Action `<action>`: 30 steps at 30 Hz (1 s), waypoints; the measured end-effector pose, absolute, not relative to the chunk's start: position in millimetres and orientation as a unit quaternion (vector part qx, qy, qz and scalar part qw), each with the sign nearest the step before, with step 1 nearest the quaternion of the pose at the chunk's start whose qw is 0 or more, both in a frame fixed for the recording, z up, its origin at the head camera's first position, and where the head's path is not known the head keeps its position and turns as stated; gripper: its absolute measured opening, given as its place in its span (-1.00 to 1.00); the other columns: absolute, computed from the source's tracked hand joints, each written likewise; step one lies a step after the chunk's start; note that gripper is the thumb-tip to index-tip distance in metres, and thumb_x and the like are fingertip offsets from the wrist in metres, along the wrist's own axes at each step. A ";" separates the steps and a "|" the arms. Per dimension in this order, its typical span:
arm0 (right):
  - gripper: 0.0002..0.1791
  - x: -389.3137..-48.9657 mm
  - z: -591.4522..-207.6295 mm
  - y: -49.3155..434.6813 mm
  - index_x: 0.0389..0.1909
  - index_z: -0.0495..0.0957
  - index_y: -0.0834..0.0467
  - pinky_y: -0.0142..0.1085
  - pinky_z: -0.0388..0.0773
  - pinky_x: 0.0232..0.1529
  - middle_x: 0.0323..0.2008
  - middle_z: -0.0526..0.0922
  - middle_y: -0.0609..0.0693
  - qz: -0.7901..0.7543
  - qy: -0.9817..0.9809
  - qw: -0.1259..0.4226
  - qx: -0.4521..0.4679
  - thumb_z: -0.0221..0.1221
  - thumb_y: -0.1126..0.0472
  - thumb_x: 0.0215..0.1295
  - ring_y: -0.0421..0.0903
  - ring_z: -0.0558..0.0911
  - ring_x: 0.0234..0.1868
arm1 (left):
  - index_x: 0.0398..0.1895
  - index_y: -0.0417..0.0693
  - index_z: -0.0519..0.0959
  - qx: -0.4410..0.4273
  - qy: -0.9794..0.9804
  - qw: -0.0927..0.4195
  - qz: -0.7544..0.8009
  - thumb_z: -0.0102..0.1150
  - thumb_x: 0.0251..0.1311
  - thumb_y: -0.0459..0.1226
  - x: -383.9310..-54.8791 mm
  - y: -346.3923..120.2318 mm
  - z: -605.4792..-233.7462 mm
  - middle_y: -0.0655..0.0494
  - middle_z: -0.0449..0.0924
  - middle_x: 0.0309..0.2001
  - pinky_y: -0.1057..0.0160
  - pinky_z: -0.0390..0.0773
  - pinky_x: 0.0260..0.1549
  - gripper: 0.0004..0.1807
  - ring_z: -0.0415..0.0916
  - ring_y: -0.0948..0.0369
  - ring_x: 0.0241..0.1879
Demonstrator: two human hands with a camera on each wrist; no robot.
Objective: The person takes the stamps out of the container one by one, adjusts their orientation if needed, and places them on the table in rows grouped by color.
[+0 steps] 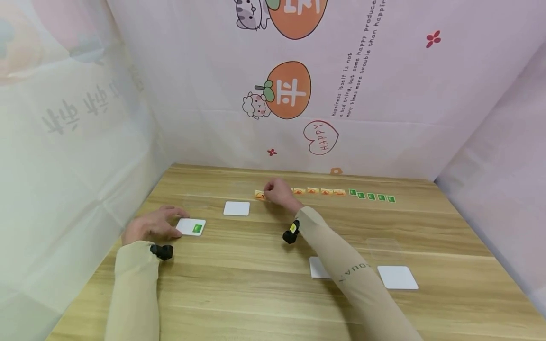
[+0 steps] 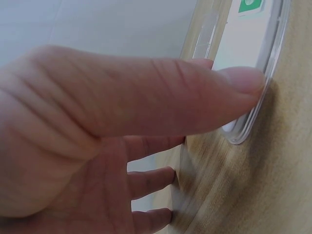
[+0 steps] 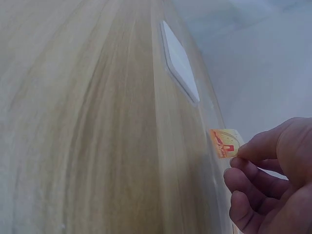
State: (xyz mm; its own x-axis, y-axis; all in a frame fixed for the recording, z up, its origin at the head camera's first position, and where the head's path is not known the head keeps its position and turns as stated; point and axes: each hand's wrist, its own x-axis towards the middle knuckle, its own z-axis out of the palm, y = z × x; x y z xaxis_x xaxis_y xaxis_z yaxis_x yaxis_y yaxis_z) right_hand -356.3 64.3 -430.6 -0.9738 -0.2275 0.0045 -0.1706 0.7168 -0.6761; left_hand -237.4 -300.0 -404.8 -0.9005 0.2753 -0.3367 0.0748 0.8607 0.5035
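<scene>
My left hand (image 1: 158,222) holds a white card stack in a clear case (image 1: 186,226) at the left of the table. In the left wrist view, its thumb (image 2: 195,95) presses the case's near edge while the other fingers reach round the far side. A small green card (image 1: 197,228) lies on top of that stack, at its right end. Farther back, my right hand (image 1: 281,193) pinches a small yellow-orange card (image 3: 225,144) between thumb and forefinger, close over the wood. A second white stack (image 1: 236,208) lies between the two hands.
Right of my right hand runs a row of small orange cards (image 1: 326,192), then several green ones (image 1: 371,197). Two more white stacks sit nearer me, one (image 1: 319,268) partly under my right forearm, the other (image 1: 397,277) farther right. Clear lids (image 1: 384,249) lie on the table; printed cloth (image 1: 222,94) hangs behind.
</scene>
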 end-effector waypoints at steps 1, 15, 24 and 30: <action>-0.90 -356.6 -430.8 64.9 -0.26 0.64 0.14 -0.33 0.47 -0.35 -0.30 0.64 0.02 -0.363 0.925 0.041 -0.107 0.15 0.26 0.31 -0.08 0.55 -0.32 | 0.30 0.14 0.42 0.092 0.943 0.203 0.248 0.33 0.13 -0.17 -237.3 -299.9 -404.8 -0.32 -0.01 0.46 -0.32 0.26 0.09 -0.38 0.15 -0.27 0.23; -0.88 -366.9 -427.3 76.2 -0.23 0.62 0.17 -0.37 0.47 -0.40 -0.28 0.64 0.04 -0.349 0.930 0.050 -0.106 0.13 0.26 0.32 -0.10 0.55 -0.34 | 0.31 0.11 0.42 0.071 0.936 0.212 0.273 0.33 0.14 -0.19 -238.4 -300.4 -405.9 -0.30 -0.09 0.49 -0.32 0.25 0.12 -0.38 0.11 -0.30 0.26; -0.87 -373.1 -425.9 86.3 -0.25 0.63 0.18 -0.35 0.45 -0.40 -0.33 0.64 0.03 -0.346 0.931 0.048 -0.109 0.12 0.26 0.30 -0.11 0.54 -0.36 | 0.32 0.11 0.42 0.081 0.939 0.208 0.263 0.33 0.15 -0.19 -238.6 -300.4 -406.7 -0.31 -0.08 0.48 -0.37 0.21 0.15 -0.38 0.09 -0.30 0.28; -0.88 -378.1 -429.0 90.5 -0.28 0.63 0.18 -0.35 0.43 -0.41 -0.35 0.64 0.03 -0.340 0.933 0.039 -0.107 0.12 0.27 0.29 -0.12 0.53 -0.38 | 0.31 0.13 0.42 0.078 0.939 0.209 0.260 0.33 0.14 -0.19 -238.8 -300.1 -406.0 -0.29 -0.08 0.49 -0.31 0.27 0.11 -0.38 0.10 -0.30 0.28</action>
State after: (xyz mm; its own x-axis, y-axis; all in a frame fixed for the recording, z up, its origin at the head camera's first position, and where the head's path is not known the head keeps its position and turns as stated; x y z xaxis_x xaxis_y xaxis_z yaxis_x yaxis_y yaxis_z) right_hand -378.1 90.5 -429.0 -0.9739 -0.2269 0.0010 -0.1743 0.7451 -0.6437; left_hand -238.8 -300.1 -406.0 -0.9008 0.2554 -0.3512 0.0382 0.8522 0.5218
